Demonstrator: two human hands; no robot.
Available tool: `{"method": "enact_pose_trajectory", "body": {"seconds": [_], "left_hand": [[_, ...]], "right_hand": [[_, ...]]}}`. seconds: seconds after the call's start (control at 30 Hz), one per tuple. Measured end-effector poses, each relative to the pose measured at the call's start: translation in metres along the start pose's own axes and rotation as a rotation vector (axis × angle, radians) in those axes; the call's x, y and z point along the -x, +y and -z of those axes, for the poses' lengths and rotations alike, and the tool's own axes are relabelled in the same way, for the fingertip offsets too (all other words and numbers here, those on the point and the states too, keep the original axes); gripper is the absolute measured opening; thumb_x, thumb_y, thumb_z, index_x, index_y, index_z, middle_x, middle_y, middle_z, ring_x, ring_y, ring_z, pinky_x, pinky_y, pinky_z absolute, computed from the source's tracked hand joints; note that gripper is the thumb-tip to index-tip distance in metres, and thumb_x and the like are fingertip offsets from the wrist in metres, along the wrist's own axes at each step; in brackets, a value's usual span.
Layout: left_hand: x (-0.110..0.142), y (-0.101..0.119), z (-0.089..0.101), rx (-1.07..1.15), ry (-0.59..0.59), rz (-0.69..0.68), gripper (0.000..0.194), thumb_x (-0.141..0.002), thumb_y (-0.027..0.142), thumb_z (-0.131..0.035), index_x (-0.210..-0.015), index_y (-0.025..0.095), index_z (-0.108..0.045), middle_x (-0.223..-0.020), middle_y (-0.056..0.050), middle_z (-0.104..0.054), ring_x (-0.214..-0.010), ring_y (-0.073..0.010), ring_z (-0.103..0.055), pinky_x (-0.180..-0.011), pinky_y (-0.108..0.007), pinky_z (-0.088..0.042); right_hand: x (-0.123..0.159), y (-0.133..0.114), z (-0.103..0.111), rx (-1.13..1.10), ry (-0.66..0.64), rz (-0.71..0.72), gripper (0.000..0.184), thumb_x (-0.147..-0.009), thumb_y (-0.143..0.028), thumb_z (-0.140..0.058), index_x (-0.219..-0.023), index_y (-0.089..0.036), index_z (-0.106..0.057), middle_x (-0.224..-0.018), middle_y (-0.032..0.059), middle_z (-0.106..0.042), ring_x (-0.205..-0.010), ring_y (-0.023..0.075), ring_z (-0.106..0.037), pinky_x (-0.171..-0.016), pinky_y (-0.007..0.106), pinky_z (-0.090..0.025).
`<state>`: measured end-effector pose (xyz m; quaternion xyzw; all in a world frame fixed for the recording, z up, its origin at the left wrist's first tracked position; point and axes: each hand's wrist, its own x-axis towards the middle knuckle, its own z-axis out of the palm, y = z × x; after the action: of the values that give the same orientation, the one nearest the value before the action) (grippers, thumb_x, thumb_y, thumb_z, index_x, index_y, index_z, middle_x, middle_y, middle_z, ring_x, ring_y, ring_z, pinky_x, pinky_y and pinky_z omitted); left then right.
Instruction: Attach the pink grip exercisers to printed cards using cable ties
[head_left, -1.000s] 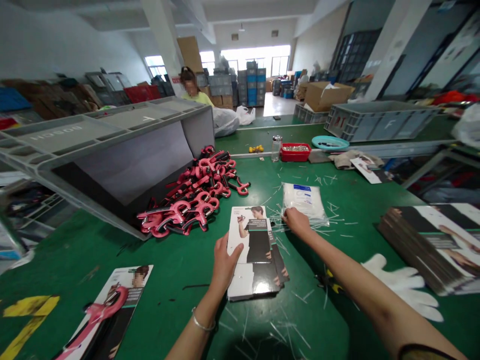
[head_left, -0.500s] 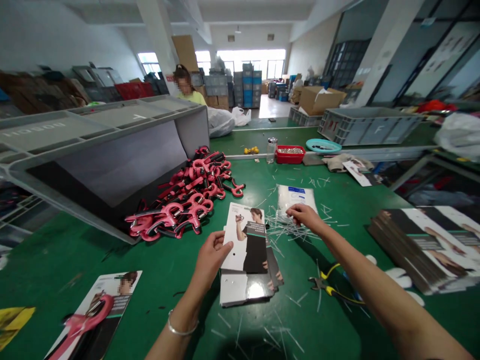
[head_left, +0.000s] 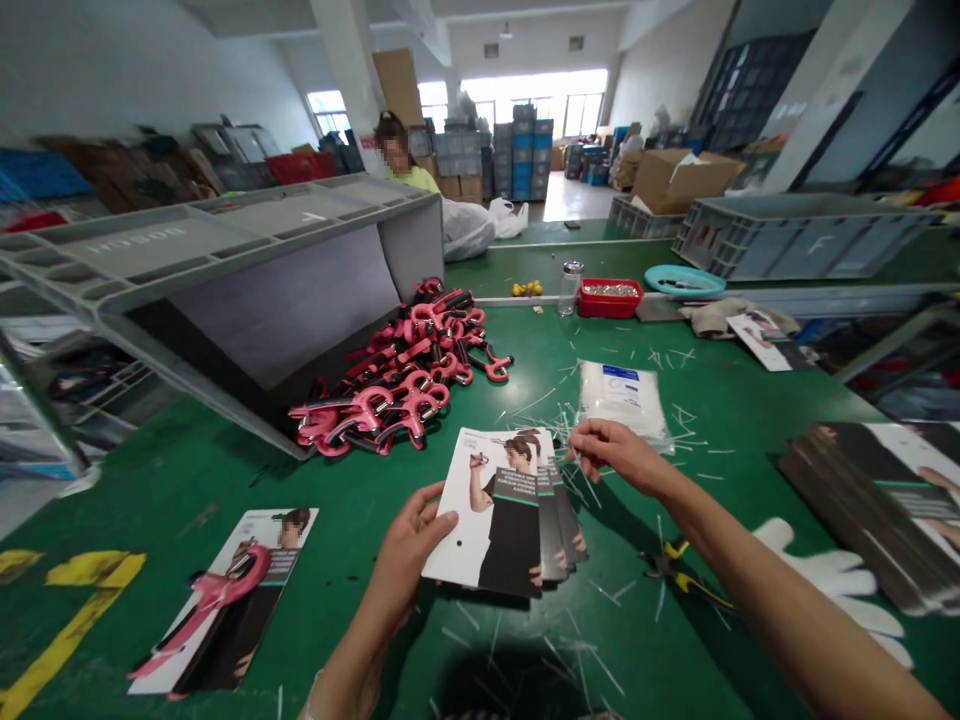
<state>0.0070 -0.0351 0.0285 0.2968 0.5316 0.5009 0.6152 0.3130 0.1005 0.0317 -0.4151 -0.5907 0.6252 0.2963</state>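
Green table fills the foreground. Grey crate on its side, left, mouth turned toward the middle. Pink handgrips spill from it in a heap. Near right: a tall stack of cards, a white glove just left of it.

Near middle: a small pile of cards, fanned to the right. Over it, the printed card, tilted, far edge toward the crate. Whether it lies fully clear of those beneath, cannot tell.

Left hand grasps that card by its left edge, thumb on the printed face, fingers underneath. Looks light and fairly stiff; glossy, so probably slides easily on its neighbours. Edges and corners likely crease if bent. Best hold: flat pinch at the left edge, as here, leaving the punched hole and right edge uncovered.

Bag beyond, far right of the pile. Right hand just in front of it, fingers curled, thumb near fingertips; cannot tell if anything is pinched. Pliers right of the cards. Smallest: thin white ties, scattered.
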Motion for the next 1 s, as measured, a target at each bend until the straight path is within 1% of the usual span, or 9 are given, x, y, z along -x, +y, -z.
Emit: {"method": "enact_pose_trajectory", "body": {"seconds": [0.13,0.27,0.4,0.53,0.63,0.7,0.83,0.9,1.0], "left_hand": [[0.010,-0.004,0.024,0.048,0.075,-0.037,0.064,-0.071,0.033,-0.080,-0.125,0.015,-0.051,-0.108,-0.013,-0.072,-0.075,-0.0216,-0.072,-0.060,-0.026,-0.055],[0.016,-0.009,0.037,0.056,0.099,-0.088,0.061,-0.073,0.033,-0.079,-0.124,0.015,-0.051,-0.105,-0.012,-0.073,-0.071,-0.0191,-0.071,-0.060,-0.026,-0.055],[0.017,-0.004,0.039,0.071,0.083,-0.161,0.059,-0.073,0.031,-0.079,-0.123,0.015,-0.051,-0.103,-0.011,-0.073,-0.068,-0.0175,-0.070,-0.060,-0.026,-0.054],[0.007,-0.005,0.040,0.095,0.050,-0.179,0.056,-0.075,0.031,-0.077,-0.122,0.015,-0.052,-0.100,-0.009,-0.073,-0.069,-0.0169,-0.069,-0.059,-0.024,-0.053],[-0.005,-0.018,0.046,0.068,-0.010,-0.134,0.057,-0.074,0.032,-0.077,-0.122,0.015,-0.051,-0.097,-0.009,-0.073,-0.067,-0.0178,-0.069,-0.057,-0.025,-0.052],[-0.010,-0.024,0.050,0.063,-0.024,-0.124,0.057,-0.073,0.032,-0.077,-0.121,0.015,-0.051,-0.097,-0.009,-0.073,-0.067,-0.0183,-0.069,-0.057,-0.025,-0.052],[-0.001,-0.019,0.056,0.064,0.012,-0.171,0.058,-0.073,0.034,-0.077,-0.121,0.016,-0.050,-0.100,-0.009,-0.073,-0.069,-0.0187,-0.069,-0.058,-0.026,-0.052],[0.007,-0.011,0.055,0.057,0.024,-0.209,0.058,-0.074,0.035,-0.077,-0.122,0.018,-0.049,-0.103,-0.009,-0.072,-0.069,-0.0184,-0.069,-0.059,-0.027,-0.053],[0.013,-0.003,0.049,0.062,0.021,-0.226,0.059,-0.074,0.036,-0.077,-0.123,0.018,-0.048,-0.106,-0.010,-0.072,-0.070,-0.0194,-0.070,-0.060,-0.028,-0.054]], "right_hand": [[0.000,-0.011,-0.031,-0.005,-0.053,0.000,0.028,-0.085,-0.043,-0.067,-0.090,-0.018,-0.057,-0.076,0.0015,-0.068,-0.051,0.0096,-0.059,-0.048,0.023,-0.049],[-0.003,-0.020,-0.053,0.032,-0.097,0.028,0.030,-0.087,-0.046,-0.064,-0.090,-0.018,-0.054,-0.070,-0.0017,-0.065,-0.050,0.0097,-0.058,-0.048,0.023,-0.048],[-0.005,-0.028,-0.059,0.141,-0.040,0.068,0.030,-0.087,-0.048,-0.063,-0.089,-0.019,-0.054,-0.059,-0.0052,-0.060,-0.049,0.0112,-0.058,-0.051,0.025,-0.048],[-0.002,-0.042,-0.064,0.261,0.073,0.183,0.025,-0.090,-0.044,-0.062,-0.089,-0.019,-0.062,-0.067,-0.0010,-0.065,-0.059,0.0135,-0.063,-0.060,0.027,-0.052],[-0.002,-0.050,-0.083,0.111,0.180,0.333,0.020,-0.092,-0.040,-0.061,-0.095,-0.021,-0.064,-0.082,0.0022,-0.070,-0.070,0.0150,-0.067,-0.067,0.029,-0.056],[-0.004,-0.048,-0.102,-0.032,0.207,0.375,0.018,-0.093,-0.039,-0.060,-0.100,-0.022,-0.063,-0.088,0.0025,-0.070,-0.070,0.0151,-0.068,-0.067,0.031,-0.057],[-0.009,-0.036,-0.135,-0.101,0.131,0.322,0.019,-0.094,-0.038,-0.059,-0.102,-0.021,-0.062,-0.083,0.0009,-0.068,-0.066,0.0139,-0.067,-0.065,0.030,-0.057],[-0.011,-0.029,-0.143,-0.101,0.085,0.296,0.020,-0.095,-0.039,-0.056,-0.101,-0.021,-0.062,-0.078,0.0001,-0.066,-0.063,0.0132,-0.065,-0.063,0.029,-0.056],[-0.011,-0.022,-0.145,-0.129,0.035,0.269,0.023,-0.097,-0.042,-0.052,-0.101,-0.021,-0.060,-0.079,0.0007,-0.067,-0.062,0.0130,-0.065,-0.062,0.029,-0.056]]}}
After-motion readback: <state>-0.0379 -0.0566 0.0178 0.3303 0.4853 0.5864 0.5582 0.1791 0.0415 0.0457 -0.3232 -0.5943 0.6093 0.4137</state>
